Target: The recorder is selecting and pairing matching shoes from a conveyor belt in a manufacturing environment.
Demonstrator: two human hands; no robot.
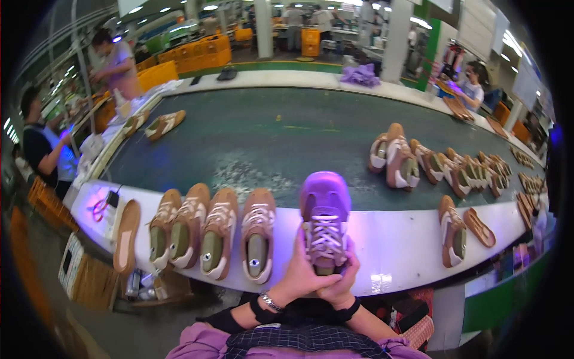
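Between my two hands is a brown sneaker [326, 230] with white laces, its toe pointing away from me and lit purple. My left hand [304, 269] wraps the left side and heel, while my right hand [342, 280] closes round the right side. Both thumbs meet near the heel. The shoe is held over the white table edge [388, 257]. Left of it stands a row of several similar sneakers [258, 233] with green shoe lasts inside. One more sneaker [452, 230] and a brown sole [479, 227] lie to the right.
A dark green conveyor belt [251, 143] runs beyond the white ledge, with a cluster of several sneakers [402, 157] at right and a pair [164, 124] at far left. At the ledge's left end are a loose sole [126, 236] and red scissors [99, 209]. Other people work around the belt.
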